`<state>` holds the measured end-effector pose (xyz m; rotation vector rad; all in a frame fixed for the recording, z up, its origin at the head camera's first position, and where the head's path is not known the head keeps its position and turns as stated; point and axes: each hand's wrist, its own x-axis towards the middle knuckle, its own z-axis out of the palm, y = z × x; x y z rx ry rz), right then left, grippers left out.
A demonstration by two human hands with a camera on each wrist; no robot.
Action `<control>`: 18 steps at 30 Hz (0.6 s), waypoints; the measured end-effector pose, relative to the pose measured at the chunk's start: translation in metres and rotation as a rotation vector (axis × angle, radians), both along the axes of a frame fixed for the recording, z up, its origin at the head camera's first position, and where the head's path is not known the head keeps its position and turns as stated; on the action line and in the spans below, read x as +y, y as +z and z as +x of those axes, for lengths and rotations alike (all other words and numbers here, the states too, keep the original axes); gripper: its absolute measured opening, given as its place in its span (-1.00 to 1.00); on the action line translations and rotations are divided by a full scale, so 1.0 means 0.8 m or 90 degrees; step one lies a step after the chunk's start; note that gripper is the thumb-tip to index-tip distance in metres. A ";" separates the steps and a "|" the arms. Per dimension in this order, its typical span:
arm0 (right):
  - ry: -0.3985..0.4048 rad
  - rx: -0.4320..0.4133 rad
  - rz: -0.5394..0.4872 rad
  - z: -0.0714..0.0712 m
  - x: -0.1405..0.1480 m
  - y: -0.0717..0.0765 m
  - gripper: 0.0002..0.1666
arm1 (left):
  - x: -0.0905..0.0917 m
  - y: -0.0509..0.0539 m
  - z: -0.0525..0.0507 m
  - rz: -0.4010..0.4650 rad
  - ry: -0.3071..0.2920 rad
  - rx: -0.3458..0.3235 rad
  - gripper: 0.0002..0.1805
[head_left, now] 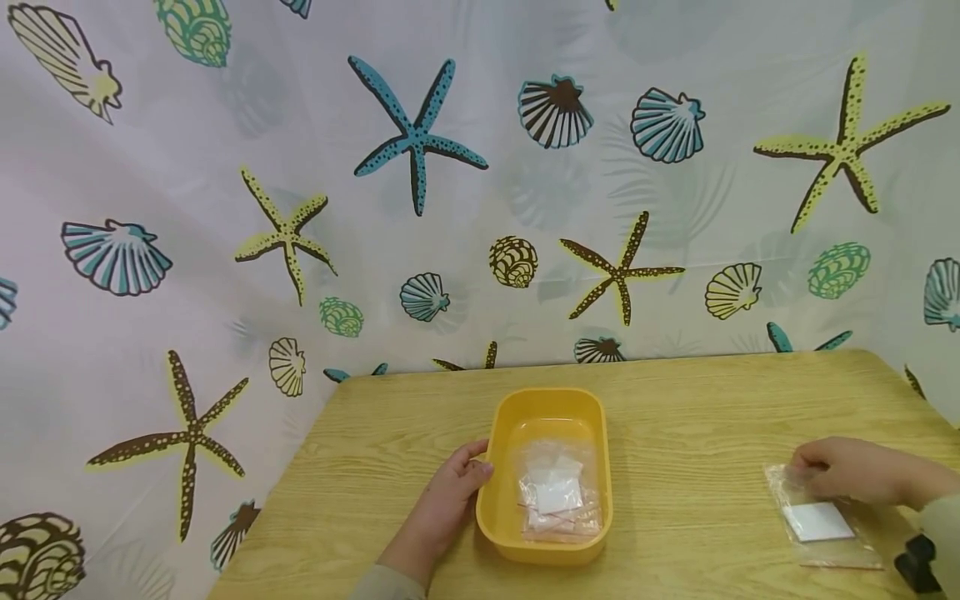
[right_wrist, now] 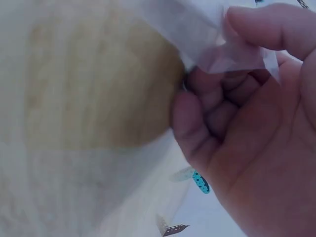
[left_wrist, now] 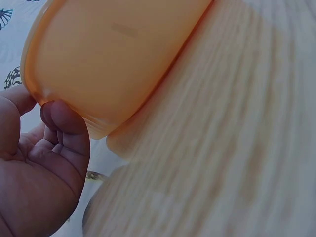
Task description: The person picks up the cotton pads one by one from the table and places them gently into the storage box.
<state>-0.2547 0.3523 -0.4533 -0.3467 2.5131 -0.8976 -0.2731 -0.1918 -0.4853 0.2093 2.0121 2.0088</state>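
A yellow plastic tub stands on the table, with several clear zip bags inside that hold flat white pieces. My left hand grips the tub's left side, thumb at the rim; in the left wrist view the fingers of that hand curl against the tub's wall. Over the table at the right, my right hand pinches one edge of another clear bag with a flat white piece in it. The right wrist view shows the bag between thumb and fingers.
The wooden table reaches back to a white curtain printed with starfish and shells. A dark object, partly cut off, shows near my right sleeve.
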 end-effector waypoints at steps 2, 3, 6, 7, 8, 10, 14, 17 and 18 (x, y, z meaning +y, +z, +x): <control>0.015 -0.013 -0.023 -0.001 0.002 0.002 -0.91 | -0.001 0.000 0.000 -0.002 0.001 -0.001 -0.45; 0.022 -0.019 -0.038 -0.001 0.003 0.003 -0.89 | -0.001 -0.001 0.000 -0.001 0.001 -0.001 -0.45; 0.018 -0.067 -0.102 -0.001 0.003 0.004 -0.86 | -0.001 -0.002 0.000 0.003 0.001 -0.004 -0.45; 0.011 -0.082 -0.115 -0.001 0.001 0.005 -0.86 | -0.001 -0.002 0.000 0.003 0.001 -0.005 -0.45; 0.003 -0.095 -0.128 -0.001 -0.001 0.006 -0.84 | -0.001 -0.002 0.000 0.004 0.000 -0.007 -0.45; -0.019 -0.124 -0.153 0.000 -0.005 0.010 -0.79 | -0.001 -0.001 0.000 0.004 0.000 -0.010 -0.45; -0.020 -0.142 -0.197 0.002 -0.014 0.018 -0.65 | -0.001 0.000 0.000 -0.005 0.003 -0.012 -0.43; -0.008 -0.138 -0.230 0.002 -0.023 0.024 -0.57 | -0.001 -0.001 0.000 -0.008 0.006 -0.011 -0.43; -0.004 -0.135 -0.239 0.002 -0.027 0.027 -0.55 | -0.001 -0.002 0.001 -0.007 0.007 -0.011 -0.43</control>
